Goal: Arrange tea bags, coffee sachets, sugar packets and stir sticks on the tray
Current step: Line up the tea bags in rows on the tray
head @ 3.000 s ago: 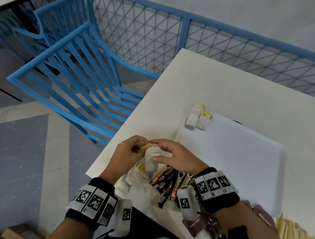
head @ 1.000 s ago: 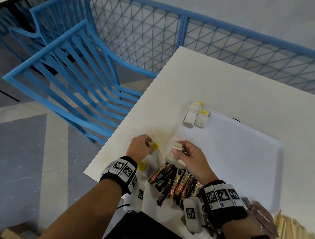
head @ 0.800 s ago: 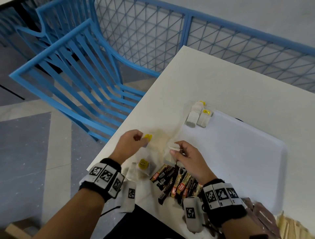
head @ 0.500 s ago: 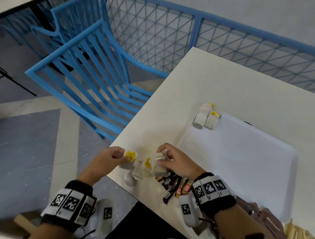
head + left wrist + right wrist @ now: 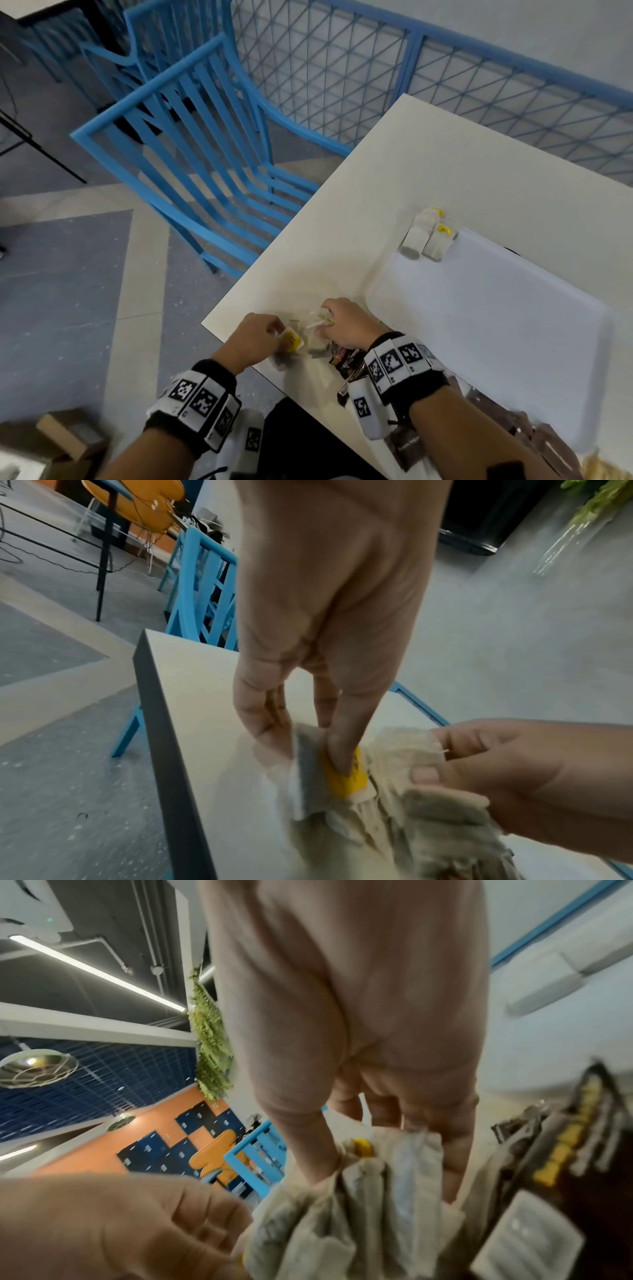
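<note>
- The left hand (image 5: 255, 337) is pinching a tea bag's yellow tag (image 5: 292, 341) between thumb and fingertips, close to the near corner of the white table (image 5: 394, 178).
- The right hand (image 5: 346, 323) is gripping a bunch of tea bags (image 5: 359, 1199), with fingers curled round them, just beside the left hand and short of the tray's near-left corner.
- A dark mark is showing on the yellow tag, but it is too blurred to read.
- Two more tea bags (image 5: 426, 236) with yellow tags are lying side by side at the far-left corner of the white tray (image 5: 496, 325).
- Coffee sachets (image 5: 346, 363), dark with red and gold labels, are lying on the table under the right wrist; their print is not legible.
- Brown packets (image 5: 407, 448) are sitting at the near table edge with small white lettering that cannot be made out.
- A blue chair (image 5: 191, 164) is standing beside the table.
</note>
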Demonstrator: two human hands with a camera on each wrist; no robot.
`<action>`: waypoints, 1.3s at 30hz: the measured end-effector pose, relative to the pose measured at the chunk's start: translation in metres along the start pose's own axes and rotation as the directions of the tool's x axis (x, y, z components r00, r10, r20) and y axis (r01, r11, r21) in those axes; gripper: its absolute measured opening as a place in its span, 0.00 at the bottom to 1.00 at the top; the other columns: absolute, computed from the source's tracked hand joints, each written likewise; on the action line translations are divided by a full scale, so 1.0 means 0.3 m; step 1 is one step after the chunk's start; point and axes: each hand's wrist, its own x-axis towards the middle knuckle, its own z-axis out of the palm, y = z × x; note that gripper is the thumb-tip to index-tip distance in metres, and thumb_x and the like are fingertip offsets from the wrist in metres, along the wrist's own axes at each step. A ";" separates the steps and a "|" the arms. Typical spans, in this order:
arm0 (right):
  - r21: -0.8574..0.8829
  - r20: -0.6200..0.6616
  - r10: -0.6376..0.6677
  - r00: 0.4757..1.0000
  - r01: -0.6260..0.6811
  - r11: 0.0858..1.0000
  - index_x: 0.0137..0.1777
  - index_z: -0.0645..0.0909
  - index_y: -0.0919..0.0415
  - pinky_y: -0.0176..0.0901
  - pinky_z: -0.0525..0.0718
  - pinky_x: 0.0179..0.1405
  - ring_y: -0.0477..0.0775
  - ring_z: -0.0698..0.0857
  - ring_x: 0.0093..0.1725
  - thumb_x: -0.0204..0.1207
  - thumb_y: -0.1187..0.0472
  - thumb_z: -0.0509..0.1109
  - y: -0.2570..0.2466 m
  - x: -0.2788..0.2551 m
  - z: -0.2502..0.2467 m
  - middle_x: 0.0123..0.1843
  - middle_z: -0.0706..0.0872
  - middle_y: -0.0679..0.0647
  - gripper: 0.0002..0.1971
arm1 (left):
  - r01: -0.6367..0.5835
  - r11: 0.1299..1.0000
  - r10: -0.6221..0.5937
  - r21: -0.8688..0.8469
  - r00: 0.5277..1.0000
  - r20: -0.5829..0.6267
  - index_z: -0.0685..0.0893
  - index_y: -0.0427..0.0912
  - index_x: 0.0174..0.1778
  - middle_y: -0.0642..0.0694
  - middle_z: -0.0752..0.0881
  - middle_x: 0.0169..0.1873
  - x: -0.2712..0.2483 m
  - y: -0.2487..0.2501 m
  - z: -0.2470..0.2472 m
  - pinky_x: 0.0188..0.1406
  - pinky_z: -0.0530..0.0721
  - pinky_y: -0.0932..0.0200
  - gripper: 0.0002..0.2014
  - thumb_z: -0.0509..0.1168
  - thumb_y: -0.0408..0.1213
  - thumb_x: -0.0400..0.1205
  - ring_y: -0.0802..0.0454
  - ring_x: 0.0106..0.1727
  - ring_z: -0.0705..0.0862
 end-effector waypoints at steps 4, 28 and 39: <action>0.156 -0.105 -0.049 0.993 0.065 0.986 0.52 0.74 0.60 0.34 0.71 0.35 0.52 0.77 0.48 0.78 0.59 0.68 0.037 -0.023 -0.036 0.49 0.79 0.53 0.08 | 0.007 0.999 -0.007 -0.038 1.000 0.002 0.84 0.39 0.44 0.46 0.84 0.40 -0.005 0.010 -0.011 0.41 0.77 0.63 0.09 0.73 0.41 0.75 0.51 0.42 0.80; -0.051 0.080 -0.108 0.991 0.112 0.992 0.62 0.78 0.63 0.39 0.72 0.41 0.54 0.78 0.50 0.72 0.62 0.73 -0.031 -0.006 0.011 0.56 0.83 0.58 0.18 | -0.081 0.816 0.095 -0.573 0.995 -0.005 0.78 0.37 0.43 0.43 0.84 0.37 -0.015 0.002 -0.058 0.31 0.82 0.65 0.04 0.67 0.30 0.80 0.58 0.29 0.83; 0.485 -0.088 -0.244 0.966 0.256 0.836 0.45 0.80 0.51 0.38 0.80 0.51 0.45 0.84 0.47 0.71 0.64 0.76 0.049 -0.129 -0.087 0.45 0.86 0.48 0.09 | -0.338 0.834 0.273 -0.437 0.940 -0.206 0.82 0.50 0.50 0.40 0.85 0.43 -0.015 0.100 -0.061 0.35 0.80 0.69 0.10 0.58 0.31 0.85 0.60 0.34 0.81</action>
